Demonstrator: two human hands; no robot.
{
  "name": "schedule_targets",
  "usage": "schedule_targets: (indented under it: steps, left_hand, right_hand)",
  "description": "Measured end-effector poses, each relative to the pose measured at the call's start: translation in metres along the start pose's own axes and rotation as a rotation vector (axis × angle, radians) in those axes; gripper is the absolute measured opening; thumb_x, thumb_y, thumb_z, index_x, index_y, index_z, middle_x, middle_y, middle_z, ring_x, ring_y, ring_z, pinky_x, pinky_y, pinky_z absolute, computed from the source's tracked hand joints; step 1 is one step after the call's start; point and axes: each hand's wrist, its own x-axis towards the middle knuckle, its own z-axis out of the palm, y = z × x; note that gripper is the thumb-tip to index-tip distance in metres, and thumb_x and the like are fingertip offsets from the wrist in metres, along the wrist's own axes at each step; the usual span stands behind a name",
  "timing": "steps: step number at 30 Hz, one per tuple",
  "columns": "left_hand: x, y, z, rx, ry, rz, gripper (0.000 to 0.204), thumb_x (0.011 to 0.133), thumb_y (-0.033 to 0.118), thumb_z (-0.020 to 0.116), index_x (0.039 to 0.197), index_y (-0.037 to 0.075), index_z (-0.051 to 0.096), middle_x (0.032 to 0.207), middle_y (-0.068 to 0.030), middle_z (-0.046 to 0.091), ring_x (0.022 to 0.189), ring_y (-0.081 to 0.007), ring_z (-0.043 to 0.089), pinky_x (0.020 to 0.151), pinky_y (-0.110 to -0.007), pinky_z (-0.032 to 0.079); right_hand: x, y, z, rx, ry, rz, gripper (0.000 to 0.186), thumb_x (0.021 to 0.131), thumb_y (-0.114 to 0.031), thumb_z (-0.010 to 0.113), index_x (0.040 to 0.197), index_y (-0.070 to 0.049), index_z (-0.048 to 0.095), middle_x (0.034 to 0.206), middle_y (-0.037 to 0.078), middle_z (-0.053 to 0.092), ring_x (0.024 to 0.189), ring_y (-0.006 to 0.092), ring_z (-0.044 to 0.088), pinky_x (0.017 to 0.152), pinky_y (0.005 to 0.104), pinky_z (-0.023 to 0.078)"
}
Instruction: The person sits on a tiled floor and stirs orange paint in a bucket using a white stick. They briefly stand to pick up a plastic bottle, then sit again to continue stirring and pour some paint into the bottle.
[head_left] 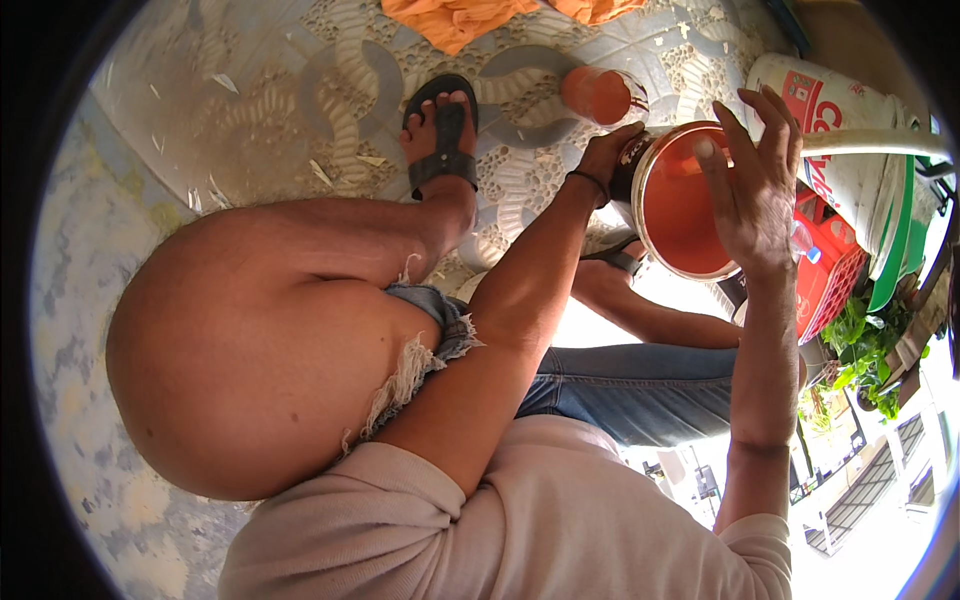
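A paint can (pixel 690 225) is tipped so that its round mouth and orange-coated inside show. My left hand (pixel 605 165) is closed on the can's far left side, near the rim, with a dark band on the wrist. My right hand (pixel 757 200) lies over the right part of the mouth, its fingers spread, the thumb apart from them. Whether its palm touches the rim I cannot tell. Something orange-coated (pixel 685 157) shows inside the can behind the thumb; its kind is unclear. Just beyond the can, a clear cup (pixel 598 94) contains orange paint.
Orange cloth (pixel 460 18) lies at the far edge of the patterned tile floor (pixel 290 110). On the right are a white bucket (pixel 850 150) with a pale handle, a red plastic crate (pixel 830 275) and green plants (pixel 865 350). My sandalled foot (pixel 440 130) rests left of the cup.
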Motion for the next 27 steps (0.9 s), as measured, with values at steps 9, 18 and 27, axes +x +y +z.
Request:
schedule_targets:
  steps: [9,18,27]
  left_hand:
    - [-0.005,0.003,0.004,-0.032,-0.011,0.0,0.034,0.104,0.038,0.062,0.111,0.007,0.075,0.098,-0.0093,0.079,0.084,-0.0209,0.076,0.079,-0.036,0.063]
    - [0.002,0.001,-0.003,-0.028,0.002,-0.01,0.035,0.104,0.038,0.063,0.112,0.006,0.075,0.098,-0.01,0.079,0.084,-0.0207,0.076,0.078,-0.036,0.063]
    - [0.011,-0.007,-0.008,-0.079,0.021,0.008,0.037,0.104,0.04,0.063,0.112,0.006,0.075,0.102,-0.0109,0.08,0.084,-0.0222,0.076,0.08,-0.037,0.063]
  right_hand:
    - [-0.013,-0.015,0.019,0.067,-0.039,0.061,0.048,0.112,-0.041,0.047,0.128,-0.006,0.075,0.142,0.016,0.057,0.147,0.0392,0.042,0.119,0.0549,0.037]
    - [-0.039,-0.03,0.016,0.637,0.032,0.191,0.044,0.11,-0.038,0.052,0.128,-0.005,0.075,0.139,0.018,0.056,0.141,0.0377,0.046,0.117,0.0532,0.035]
    - [-0.091,-0.084,0.026,0.188,-0.263,0.319,0.052,0.104,-0.03,0.062,0.145,0.002,0.058,0.157,0.025,0.04,0.158,0.0486,0.019,0.123,0.062,0.022]
